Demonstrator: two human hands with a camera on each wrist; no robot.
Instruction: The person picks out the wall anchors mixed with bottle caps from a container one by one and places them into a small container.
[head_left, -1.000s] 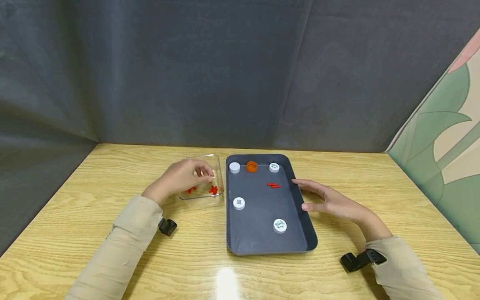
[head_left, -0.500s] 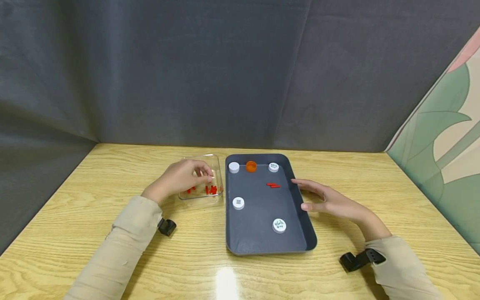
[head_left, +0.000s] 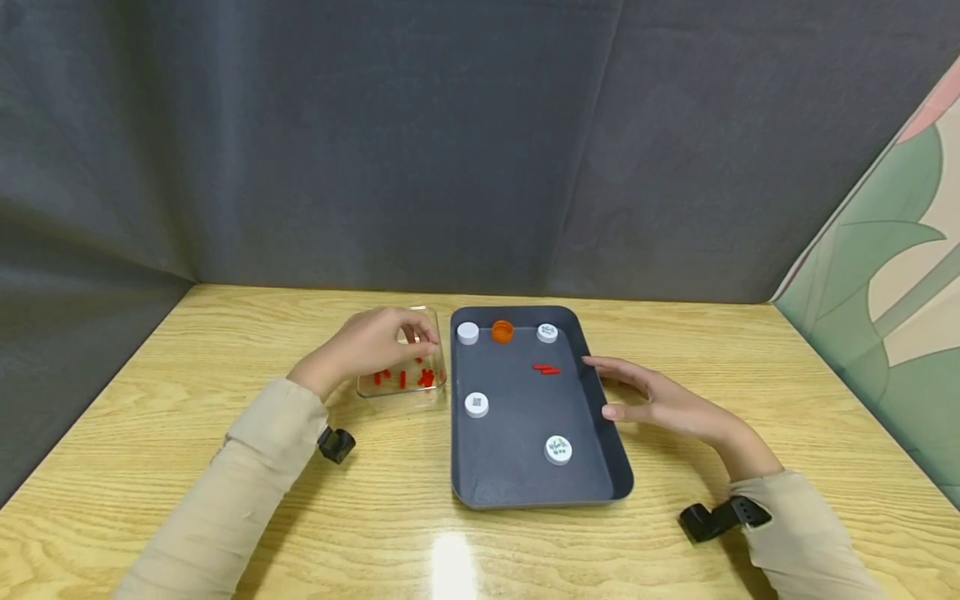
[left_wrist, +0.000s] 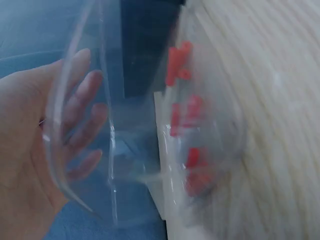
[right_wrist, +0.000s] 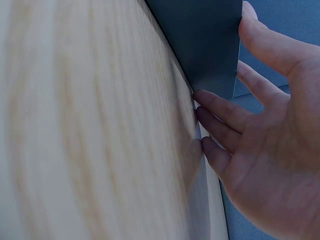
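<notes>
Over a clear plastic box (head_left: 445, 367) hovers my left hand (head_left: 375, 342), its thumb and fingertips close together near the box's right rim. In the left wrist view its fingers (left_wrist: 86, 130) are seen through the clear wall, with no red showing at the tips; I cannot tell whether they pinch something. Several short red tubes (head_left: 426, 378) lie in the box. Beside it stands a dark grey tray (head_left: 517, 479), with red tubes (head_left: 546, 368) lying on its floor. My right hand (head_left: 660, 404) touches the tray's right wall with thumb and straight fingers.
In the tray sit a plain white cap (head_left: 468, 333), an orange cap (head_left: 502, 332), a cap with a green print (head_left: 547, 333), another with a square code (head_left: 476, 405) and a printed one (head_left: 558, 450). A dark curtain (head_left: 480, 150) hangs behind the wooden table (head_left: 375, 517).
My left hand has moved slightly right and away from me over the box. One red tube came apart from the cluster and shifted left inside the box. The right hand has stayed put.
</notes>
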